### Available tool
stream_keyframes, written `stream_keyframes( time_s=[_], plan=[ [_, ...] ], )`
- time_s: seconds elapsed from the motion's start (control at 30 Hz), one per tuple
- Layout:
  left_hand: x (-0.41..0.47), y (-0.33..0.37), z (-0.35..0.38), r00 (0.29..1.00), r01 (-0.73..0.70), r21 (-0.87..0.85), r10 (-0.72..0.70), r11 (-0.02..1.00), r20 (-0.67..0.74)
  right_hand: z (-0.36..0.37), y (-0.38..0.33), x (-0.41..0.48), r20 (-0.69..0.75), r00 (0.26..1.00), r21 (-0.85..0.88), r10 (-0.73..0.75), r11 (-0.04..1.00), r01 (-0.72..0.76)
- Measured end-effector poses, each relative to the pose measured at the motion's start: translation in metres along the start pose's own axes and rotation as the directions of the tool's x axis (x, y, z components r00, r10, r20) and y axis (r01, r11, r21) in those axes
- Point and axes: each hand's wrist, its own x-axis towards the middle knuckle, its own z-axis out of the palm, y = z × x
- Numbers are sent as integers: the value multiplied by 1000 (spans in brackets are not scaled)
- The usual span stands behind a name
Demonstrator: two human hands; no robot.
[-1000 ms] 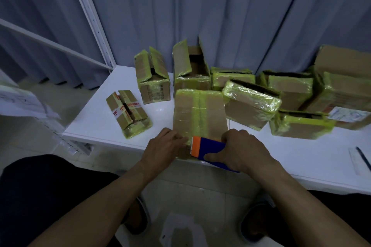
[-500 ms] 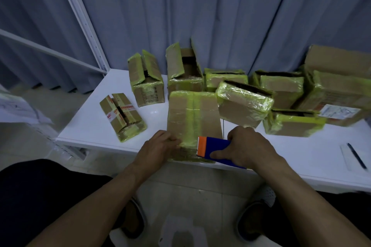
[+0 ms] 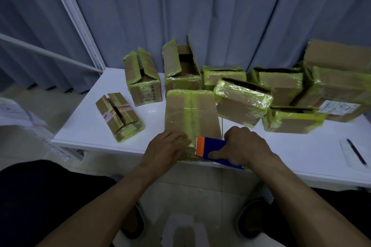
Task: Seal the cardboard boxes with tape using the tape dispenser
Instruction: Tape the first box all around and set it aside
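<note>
- Since 0.5 s ago, the left hand [image 3: 166, 148] has slid its fingers a little closer to the tape dispenser [image 3: 212, 149], and the gap between them is narrower.
- That hand lies flat on the near end of the cardboard box [image 3: 190, 112], its fingers stretched out and blurred beside the yellow-green tape strip down the middle of the box.
- On the near right corner of the box, the right hand [image 3: 243, 146] grips the blue body of the dispenser, thumb along its side. The orange end points left across the box top.
- This box sits on the near edge of the white table [image 3: 90, 126], with its flaps shut.
- Left of the box, apart from it, a small box [image 3: 120, 116] lies with red-and-white tape.
- Behind and to the right of the box crowd more boxes [image 3: 241, 104] wrapped in yellow-green tape, several with flaps open.
- Far right of the box, a pen [image 3: 356, 151] lies on the table.
- Behind everything hangs a grey curtain [image 3: 200, 16].
</note>
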Motion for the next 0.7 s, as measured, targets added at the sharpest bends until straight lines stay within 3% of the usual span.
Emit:
stream_keyframes(
  time_s=[0.4, 0.7],
  plan=[
    [2, 2, 2, 995, 64, -15, -65, 998, -71, -1, 5, -28, -56, 995, 36, -88, 995, 90],
    [-3, -6, -2, 994, 79, -86, -86, 993, -71, -16, 28, -32, -17, 999, 156, -47, 987, 49]
  ],
)
